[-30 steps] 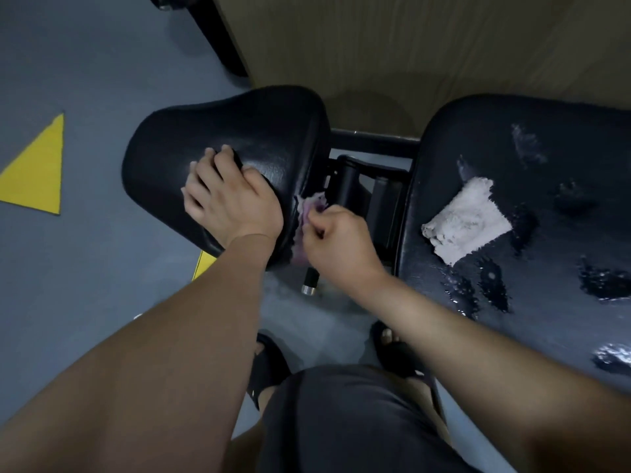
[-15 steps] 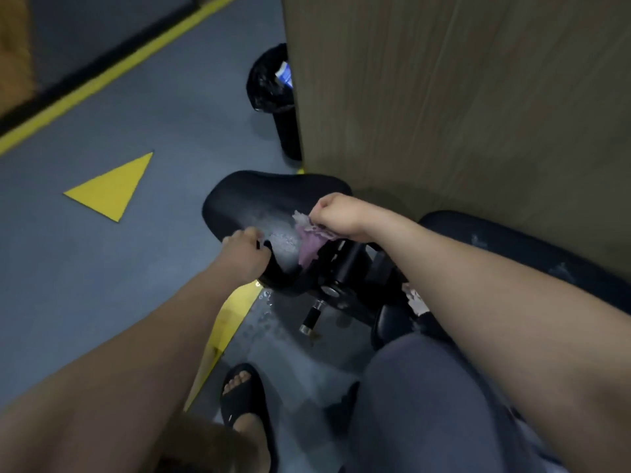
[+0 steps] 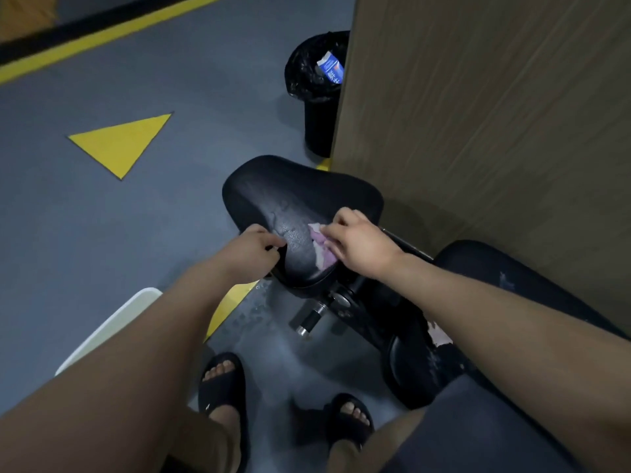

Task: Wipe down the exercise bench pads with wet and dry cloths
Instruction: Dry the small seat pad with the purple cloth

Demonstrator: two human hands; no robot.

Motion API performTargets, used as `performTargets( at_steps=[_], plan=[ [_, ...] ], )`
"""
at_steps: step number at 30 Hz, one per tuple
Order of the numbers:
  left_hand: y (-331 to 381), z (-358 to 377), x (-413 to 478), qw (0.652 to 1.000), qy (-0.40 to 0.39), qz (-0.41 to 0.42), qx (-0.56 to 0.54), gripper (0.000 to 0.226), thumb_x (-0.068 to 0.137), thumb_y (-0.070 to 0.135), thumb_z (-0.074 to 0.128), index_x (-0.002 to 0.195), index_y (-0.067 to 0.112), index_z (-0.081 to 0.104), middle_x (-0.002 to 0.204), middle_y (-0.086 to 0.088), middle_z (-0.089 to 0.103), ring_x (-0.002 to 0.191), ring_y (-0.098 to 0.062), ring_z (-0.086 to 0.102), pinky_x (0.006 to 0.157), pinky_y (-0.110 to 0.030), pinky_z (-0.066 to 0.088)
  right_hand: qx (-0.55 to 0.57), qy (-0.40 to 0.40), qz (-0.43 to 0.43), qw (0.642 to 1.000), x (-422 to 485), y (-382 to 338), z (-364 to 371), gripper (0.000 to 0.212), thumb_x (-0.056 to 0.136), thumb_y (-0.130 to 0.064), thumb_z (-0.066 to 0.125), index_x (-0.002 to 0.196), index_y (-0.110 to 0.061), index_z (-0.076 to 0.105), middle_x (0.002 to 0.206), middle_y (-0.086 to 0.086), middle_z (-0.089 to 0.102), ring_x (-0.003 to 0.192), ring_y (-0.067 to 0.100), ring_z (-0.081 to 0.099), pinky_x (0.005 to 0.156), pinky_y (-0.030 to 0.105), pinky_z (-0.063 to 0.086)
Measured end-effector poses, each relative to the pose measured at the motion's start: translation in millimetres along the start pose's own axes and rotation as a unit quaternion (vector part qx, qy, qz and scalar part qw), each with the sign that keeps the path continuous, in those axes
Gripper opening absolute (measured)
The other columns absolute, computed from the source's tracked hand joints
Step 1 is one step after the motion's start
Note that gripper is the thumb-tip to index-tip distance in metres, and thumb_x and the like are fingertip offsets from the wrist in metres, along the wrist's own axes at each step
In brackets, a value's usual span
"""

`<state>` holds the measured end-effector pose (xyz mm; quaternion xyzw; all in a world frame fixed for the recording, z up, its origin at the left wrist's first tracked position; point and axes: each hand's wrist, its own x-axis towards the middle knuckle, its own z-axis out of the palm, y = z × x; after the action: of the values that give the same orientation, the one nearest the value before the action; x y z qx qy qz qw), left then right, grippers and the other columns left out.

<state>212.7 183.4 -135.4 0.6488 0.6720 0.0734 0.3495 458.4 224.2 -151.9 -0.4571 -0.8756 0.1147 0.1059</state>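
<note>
Pinching the purple cloth [image 3: 319, 249] under bent fingers [image 3: 336, 228], the right hand [image 3: 358, 245] holds it flat against the near part of the seat pad [image 3: 297, 196]. The cloth's free edge pokes out to the left of the knuckles. Just across a strip of wet-looking vinyl, the left hand [image 3: 252, 249] has its fingers curled round the pad's near left edge, apparently to steady it. The cloth therefore lies between the two hands, touching the right and apart from the left.

From the right fingers the rest of the pad spreads away and up, widening toward the wooden panel [image 3: 478, 131], so its long run lies ahead of the cloth, not beside it. My judgement is that the next stroke goes forward from the right hand, with the left bracing.

Behind the right forearm, a pale cloth [image 3: 438, 332] lies on the back pad [image 3: 478, 264], presumably the dry one, nearer the right arm
</note>
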Motion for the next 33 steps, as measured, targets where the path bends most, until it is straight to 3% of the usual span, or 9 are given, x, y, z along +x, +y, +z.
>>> performTargets(
  at_steps=[4,6,9,12,18,24,28,30,33],
  plan=[
    [-6,-1,1,1.0,-0.019,0.006,-0.013,0.039,0.102,0.018,0.051,0.139,0.023,0.062,0.136,0.004,0.041,0.116,-0.01,0.05,0.095,-0.012,0.026,-0.04,0.027,0.06,0.997,33,8,-1,0.019,0.097,-0.021,0.059,0.109,-0.013,0.071,0.102,0.006,0.047,0.094,0.023,0.04,0.08,0.042,0.048],
    [-10,-4,-1,0.999,-0.034,0.007,-0.017,0.042,0.102,0.018,0.05,0.141,0.027,0.059,0.139,0.006,0.037,0.125,-0.011,0.047,0.099,-0.012,0.024,-0.039,0.028,0.075,0.996,42,-1,4,0.02,0.1,-0.023,0.053,0.106,-0.011,0.067,0.105,0.005,0.048,0.099,0.024,0.042,0.084,0.038,0.044],
    [-15,-9,-2,0.998,-0.063,0.012,-0.009,0.047,0.101,0.02,0.05,0.146,0.033,0.054,0.152,0.003,0.032,0.139,-0.014,0.04,0.104,-0.014,0.021,0.002,0.007,-0.029,1.0,30,-22,15,0.018,0.098,-0.026,0.059,0.093,-0.012,0.068,0.096,0.001,0.046,0.093,0.025,0.045,0.074,0.034,0.041],
    [-15,-13,-4,0.997,-0.079,0.014,-0.002,0.048,0.101,0.023,0.05,0.147,0.037,0.052,0.16,0.001,0.028,0.146,-0.016,0.032,0.114,-0.022,0.021,-0.04,-0.027,-0.093,0.995,39,-22,15,0.023,0.099,-0.032,0.058,0.097,-0.013,0.072,0.098,0.003,0.048,0.091,0.025,0.044,0.071,0.037,0.046],
    [-12,-18,-13,0.996,-0.086,0.02,-0.002,0.046,0.104,0.022,0.049,0.15,0.029,0.05,0.167,0.001,0.025,0.154,-0.012,0.019,0.116,-0.019,0.017,-0.014,0.022,0.05,0.998,101,-39,16,0.018,0.1,-0.023,0.059,0.095,-0.008,0.066,0.107,0.011,0.045,0.103,0.03,0.044,0.087,0.043,0.048],
    [-9,-37,-22,0.998,-0.042,-0.036,0.006,0.037,0.099,0.003,0.044,0.128,0.004,0.067,0.141,-0.014,0.058,0.129,-0.029,0.05,0.093,-0.025,0.038,-0.022,-0.053,-0.127,0.99,74,-33,28,0.029,0.099,-0.033,0.053,0.115,-0.017,0.071,0.104,0.004,0.048,0.095,0.024,0.045,0.075,0.034,0.046],
    [-9,-43,-26,0.997,-0.017,-0.071,0.031,0.039,0.097,0.004,0.044,0.128,0.004,0.067,0.14,-0.018,0.059,0.129,-0.034,0.052,0.101,-0.034,0.043,-0.062,-0.015,-0.039,0.997,119,-31,26,0.023,0.101,-0.032,0.058,0.101,-0.017,0.075,0.1,-0.001,0.037,0.095,0.019,0.033,0.081,0.034,0.041],
    [-10,-44,-26,0.996,-0.013,-0.078,0.038,0.038,0.097,0.005,0.044,0.129,0.002,0.065,0.139,-0.019,0.059,0.128,-0.035,0.052,0.103,-0.037,0.045,-0.063,-0.004,-0.009,0.998,125,-43,29,0.021,0.101,-0.026,0.058,0.104,-0.014,0.074,0.104,0.004,0.041,0.097,0.021,0.033,0.083,0.037,0.043],
    [-13,-43,-21,0.996,0.004,-0.086,0.039,0.036,0.098,0.006,0.043,0.128,-0.002,0.061,0.135,-0.021,0.061,0.122,-0.037,0.056,0.101,-0.043,0.048,-0.013,-0.052,-0.104,0.993,87,-52,35,0.03,0.1,-0.026,0.051,0.12,-0.017,0.071,0.115,0.011,0.051,0.105,0.027,0.044,0.088,0.038,0.045]
  ],
)
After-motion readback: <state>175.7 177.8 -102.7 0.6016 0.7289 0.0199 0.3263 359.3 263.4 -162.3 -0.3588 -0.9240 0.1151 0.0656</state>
